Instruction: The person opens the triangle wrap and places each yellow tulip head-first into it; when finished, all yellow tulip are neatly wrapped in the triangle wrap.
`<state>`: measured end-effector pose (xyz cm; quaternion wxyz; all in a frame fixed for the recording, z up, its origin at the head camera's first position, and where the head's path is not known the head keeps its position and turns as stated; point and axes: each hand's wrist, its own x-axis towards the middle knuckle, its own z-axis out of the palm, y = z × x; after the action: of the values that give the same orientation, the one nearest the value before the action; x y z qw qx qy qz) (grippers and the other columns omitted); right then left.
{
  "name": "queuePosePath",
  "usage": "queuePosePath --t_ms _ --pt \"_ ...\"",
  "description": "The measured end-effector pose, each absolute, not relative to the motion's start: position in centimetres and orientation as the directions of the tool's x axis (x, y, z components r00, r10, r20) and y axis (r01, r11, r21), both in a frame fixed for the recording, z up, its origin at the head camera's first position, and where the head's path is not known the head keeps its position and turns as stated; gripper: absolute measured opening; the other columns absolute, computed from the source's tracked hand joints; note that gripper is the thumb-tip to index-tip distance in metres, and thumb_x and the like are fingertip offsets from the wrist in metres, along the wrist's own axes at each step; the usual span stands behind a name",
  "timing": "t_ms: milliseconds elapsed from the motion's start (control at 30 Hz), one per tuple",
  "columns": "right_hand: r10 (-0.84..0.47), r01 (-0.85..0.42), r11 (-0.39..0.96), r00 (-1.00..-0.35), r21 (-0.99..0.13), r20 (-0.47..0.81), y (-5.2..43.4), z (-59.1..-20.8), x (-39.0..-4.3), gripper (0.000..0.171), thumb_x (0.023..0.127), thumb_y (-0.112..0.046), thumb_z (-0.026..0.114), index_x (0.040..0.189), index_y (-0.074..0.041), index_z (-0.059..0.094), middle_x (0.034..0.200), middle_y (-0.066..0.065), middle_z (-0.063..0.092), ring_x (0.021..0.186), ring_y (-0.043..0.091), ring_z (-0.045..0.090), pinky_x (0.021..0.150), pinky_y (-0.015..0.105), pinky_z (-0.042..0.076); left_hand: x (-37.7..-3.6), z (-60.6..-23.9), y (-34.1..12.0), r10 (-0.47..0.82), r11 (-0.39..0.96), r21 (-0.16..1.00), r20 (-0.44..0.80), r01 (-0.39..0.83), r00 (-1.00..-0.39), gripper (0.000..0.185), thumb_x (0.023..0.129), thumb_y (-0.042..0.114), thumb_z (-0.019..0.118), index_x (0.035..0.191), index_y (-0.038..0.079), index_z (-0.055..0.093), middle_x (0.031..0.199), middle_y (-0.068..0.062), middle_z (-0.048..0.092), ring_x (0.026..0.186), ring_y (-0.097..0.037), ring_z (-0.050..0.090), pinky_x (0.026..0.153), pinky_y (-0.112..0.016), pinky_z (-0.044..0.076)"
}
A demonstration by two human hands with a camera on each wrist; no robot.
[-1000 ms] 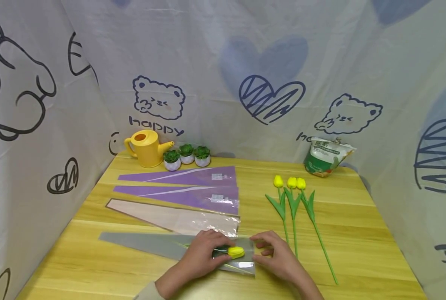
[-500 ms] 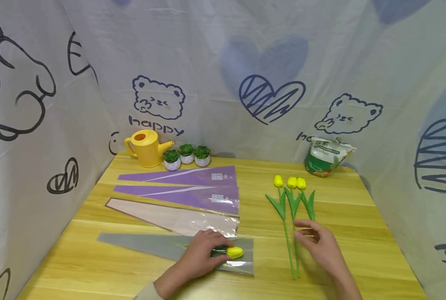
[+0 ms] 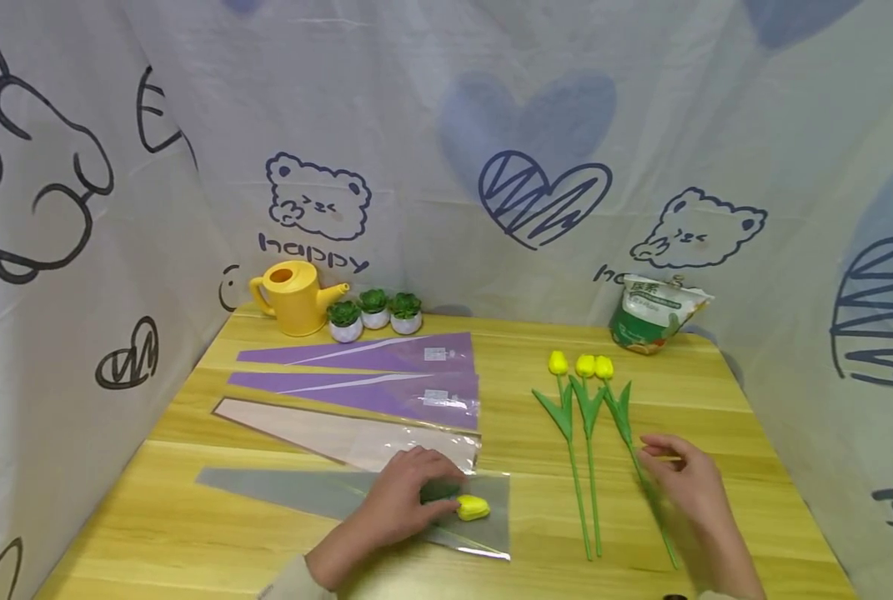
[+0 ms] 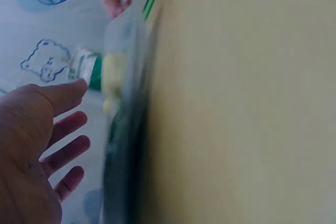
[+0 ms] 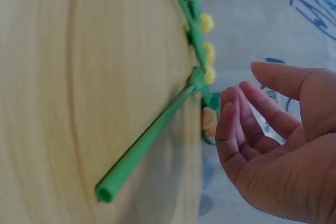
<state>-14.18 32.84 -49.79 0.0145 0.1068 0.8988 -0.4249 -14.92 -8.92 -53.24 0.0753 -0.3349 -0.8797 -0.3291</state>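
Note:
A clear grey flower sleeve (image 3: 288,490) lies flat at the front of the table, with a yellow artificial tulip (image 3: 474,507) inside it. My left hand (image 3: 410,498) hovers over the sleeve beside the bloom. Its thumb and fingers (image 4: 73,121) stand apart in the left wrist view, holding nothing. To the right, three more yellow tulips (image 3: 586,433) lie with their stems towards me. Close by the rightmost tulip's stem (image 5: 152,137) is my right hand (image 3: 682,482). Loosely bent and with nothing in it, that hand shows a gap between thumb and fingertips.
Two purple sleeves (image 3: 386,392) and a pale pink sleeve (image 3: 318,427) lie behind the grey one. Along the back stand a yellow watering can (image 3: 296,300), three small potted succulents (image 3: 374,310) and a green-and-white bag (image 3: 649,321). Printed cloth (image 3: 416,125) walls the table in.
My right hand has left the sleeve's mouth and moved right, past the tulip stems. My left hand has loosened and lifted off the tulip in the sleeve, which now lies flatter.

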Motion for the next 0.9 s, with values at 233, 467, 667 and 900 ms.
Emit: queuePosePath --t_ms 233,467,667,900 --pt "0.182 0.277 0.619 -0.961 -0.735 -0.209 34.3 -51.3 -15.1 0.044 0.102 -0.026 0.067 0.136 0.002 0.062 0.123 0.020 0.069 0.095 0.017 0.067 0.071 0.027 0.057 -18.9 -52.1 -10.1 0.558 0.566 0.561 0.278 0.604 -0.782 0.024 0.086 0.014 0.083 0.109 0.018 0.078 0.104 0.005 0.077 0.094 -0.017 0.069 0.087 -0.034 0.053" --pt "0.186 0.326 0.595 -0.945 -0.735 -0.268 34.5 -52.1 -15.7 0.043 0.100 -0.023 0.068 0.132 0.005 0.063 0.115 0.018 0.071 0.086 0.014 0.068 0.070 0.028 0.058 -21.5 -52.9 -10.7 0.619 0.575 0.568 0.168 0.588 -0.767 0.027 0.083 0.011 0.084 0.109 0.013 0.079 0.103 -0.001 0.076 0.097 -0.021 0.067 0.087 -0.034 0.054" --pt "0.185 0.315 0.602 -0.949 -0.734 -0.256 34.5 -52.0 -16.1 0.042 0.099 -0.021 0.069 0.129 0.007 0.063 0.107 0.016 0.073 0.081 0.016 0.069 0.068 0.029 0.059 -22.2 -53.5 -10.8 0.635 0.548 0.597 0.161 0.587 -0.756 0.028 0.083 0.015 0.086 0.111 0.014 0.080 0.104 -0.004 0.073 0.098 -0.022 0.063 0.087 -0.034 0.050" --pt "0.165 0.313 0.629 -0.948 -0.711 -0.271 34.5 -51.8 -16.9 0.044 0.095 -0.025 0.074 0.125 0.006 0.066 0.098 0.009 0.072 0.078 0.015 0.068 0.066 0.030 0.058 -22.8 -54.4 -10.6 0.588 0.551 0.605 0.206 0.574 -0.782 0.020 0.084 0.015 0.086 0.104 0.016 0.082 0.100 -0.001 0.071 0.094 -0.017 0.058 0.083 -0.031 0.048"
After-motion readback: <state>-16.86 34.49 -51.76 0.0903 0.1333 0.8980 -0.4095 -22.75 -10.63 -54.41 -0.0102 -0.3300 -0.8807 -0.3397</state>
